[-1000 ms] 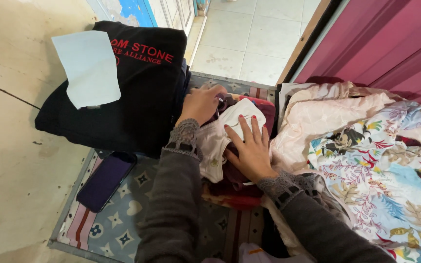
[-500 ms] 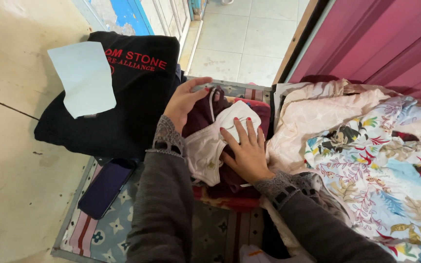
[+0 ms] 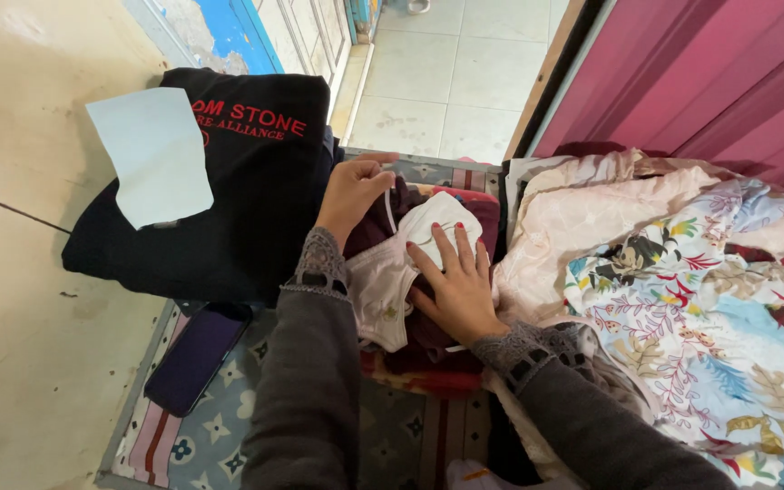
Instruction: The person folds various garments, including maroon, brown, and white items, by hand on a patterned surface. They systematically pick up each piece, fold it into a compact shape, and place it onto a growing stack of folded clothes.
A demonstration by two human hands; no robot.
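Meanwhile, a folded pile gets pressed flat

Nearest, at 6 o'clock, two grey sleeves point(image 3: 319, 399) reach up over a patterned mat point(image 3: 392, 445). At 8 o'clock a dark phone point(image 3: 194, 357) lies on it. Centre frame, the right hand point(image 3: 455, 283) lies flat, fingers spread, on a white garment point(image 3: 410, 263) atop a maroon pile point(image 3: 428, 340). The left hand point(image 3: 351, 192), at 11 o'clock of that, curls loosely on the pile's far edge, gripping nothing clearly. This looks like smoothing mid-fold; next calls for tucking loose edges. At 3 o'clock lies floral bedding point(image 3: 682, 308); at 10 o'clock a black garment point(image 3: 229, 191) bears a pale paper point(image 3: 151, 154).
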